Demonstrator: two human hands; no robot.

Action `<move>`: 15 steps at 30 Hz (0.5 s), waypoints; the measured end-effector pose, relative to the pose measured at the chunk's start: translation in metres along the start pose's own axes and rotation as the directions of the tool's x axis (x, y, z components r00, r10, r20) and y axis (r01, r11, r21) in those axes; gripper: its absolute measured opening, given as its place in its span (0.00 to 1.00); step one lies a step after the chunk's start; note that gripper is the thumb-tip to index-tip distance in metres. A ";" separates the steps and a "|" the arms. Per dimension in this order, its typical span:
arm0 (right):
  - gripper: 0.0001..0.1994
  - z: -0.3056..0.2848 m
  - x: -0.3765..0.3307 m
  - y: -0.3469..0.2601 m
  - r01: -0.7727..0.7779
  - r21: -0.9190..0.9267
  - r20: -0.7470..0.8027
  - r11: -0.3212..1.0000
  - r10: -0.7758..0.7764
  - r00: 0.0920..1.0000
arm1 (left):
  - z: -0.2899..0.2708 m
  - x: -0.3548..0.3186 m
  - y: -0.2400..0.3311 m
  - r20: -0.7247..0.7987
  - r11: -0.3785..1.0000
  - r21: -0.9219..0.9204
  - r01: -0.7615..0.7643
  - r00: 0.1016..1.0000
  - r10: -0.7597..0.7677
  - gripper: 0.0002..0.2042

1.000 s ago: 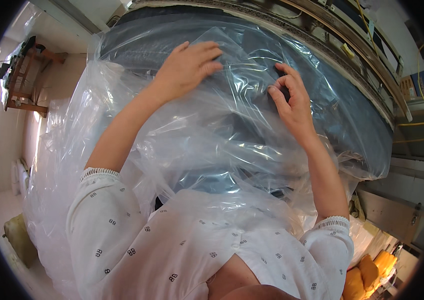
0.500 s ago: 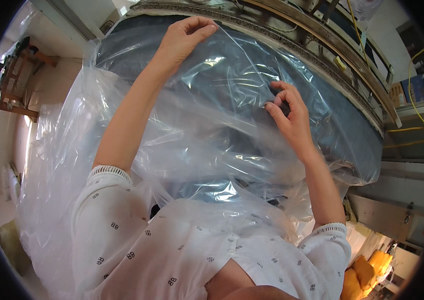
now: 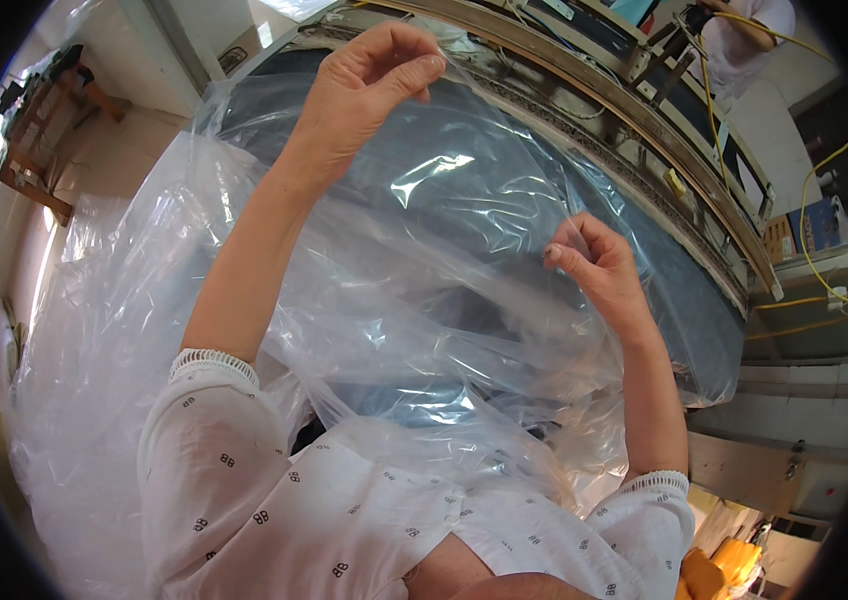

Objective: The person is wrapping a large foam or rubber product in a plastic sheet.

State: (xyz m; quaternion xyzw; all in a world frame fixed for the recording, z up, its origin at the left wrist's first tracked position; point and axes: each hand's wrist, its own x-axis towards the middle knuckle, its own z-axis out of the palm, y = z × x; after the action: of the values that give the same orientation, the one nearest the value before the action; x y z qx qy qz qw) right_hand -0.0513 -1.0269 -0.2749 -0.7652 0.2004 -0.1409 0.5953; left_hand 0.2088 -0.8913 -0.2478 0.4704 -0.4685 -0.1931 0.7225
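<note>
A large sheet of clear plastic film (image 3: 384, 250) spreads in wrinkled, shiny folds over a dark surface and hangs down at the left and toward my body. At the top, my left hand (image 3: 369, 85) pinches the film's edge between thumb and fingertips. My right hand (image 3: 599, 260), lower and to the right, pinches the same film with thumb against curled fingers. A stretch of the edge runs taut between the two hands, lifted off the dark surface. The film's near part lies against my white shirt.
Along the far side runs a long machine frame (image 3: 634, 80) with rails and cables. Another person (image 3: 754, 40) stands behind it at the top right. A wooden stand (image 3: 34, 160) is at the far left. Yellow cords (image 3: 809, 200) hang on the right, above yellow material (image 3: 724, 565) low down.
Both hands have lifted the film edge, and the right hand has come down slightly and closed on it. A person has come into view at the top right.
</note>
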 end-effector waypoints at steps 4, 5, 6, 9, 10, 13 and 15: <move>0.04 -0.010 -0.003 -0.002 -0.148 0.028 0.268 0.989 0.135 0.954 | -0.009 -0.003 0.002 -0.072 0.996 0.073 -0.042 0.996 0.047 0.04; 0.06 -0.019 -0.007 0.000 -0.240 -0.042 0.320 0.970 0.241 0.916 | -0.015 -0.001 -0.005 -0.128 0.987 0.147 -0.067 0.988 0.086 0.04; 0.09 -0.028 -0.010 0.004 -0.317 -0.116 0.372 0.941 0.337 0.865 | -0.024 -0.001 -0.012 -0.183 0.969 0.234 -0.084 0.975 0.129 0.04; 0.10 -0.080 -0.034 0.035 -0.496 0.022 0.450 0.868 0.435 0.780 | -0.071 -0.008 -0.041 -0.316 0.861 0.507 -0.033 0.922 0.222 0.04; 0.10 -0.099 -0.042 0.044 -0.558 0.101 0.439 0.824 0.466 0.768 | -0.088 -0.011 -0.052 -0.367 0.773 0.634 0.010 0.884 0.290 0.04; 0.11 -0.130 -0.058 0.048 -0.531 0.161 0.265 0.832 0.482 0.835 | -0.146 -0.031 -0.071 -0.490 0.526 0.807 0.267 0.800 0.346 0.05; 0.12 -0.141 -0.064 0.057 -0.491 0.204 0.116 0.847 0.477 0.871 | -0.173 -0.042 -0.072 -0.495 0.424 0.842 0.334 0.792 0.358 0.04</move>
State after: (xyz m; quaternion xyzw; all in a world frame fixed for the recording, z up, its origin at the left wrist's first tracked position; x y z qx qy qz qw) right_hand -0.1795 -1.1287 -0.2933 -0.6209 0.3512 0.0150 0.7006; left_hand 0.3482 -0.8098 -0.3511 0.8132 -0.2394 0.2583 0.4634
